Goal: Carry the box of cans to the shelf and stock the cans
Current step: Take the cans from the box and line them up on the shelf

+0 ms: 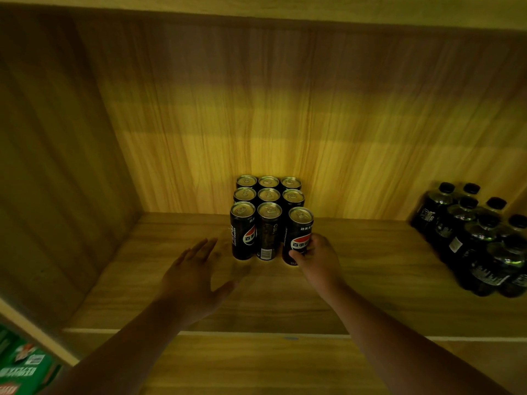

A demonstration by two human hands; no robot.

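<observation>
The right hand [315, 253] gripped a tall black aluminium cola can [298, 235] at centre frame, fingers curled round its lower body; the can stood tilted at the front right corner of a three-by-three block of identical black cans [268, 208] on the light wood-grain shelf [370, 275]. The left hand [196, 276] hovered lower left of the block, fingers spread, grasping nothing. Dark plastic bottles [482, 238] stood at the right edge. A green carton [21, 366] occupied the lower left corner.
</observation>
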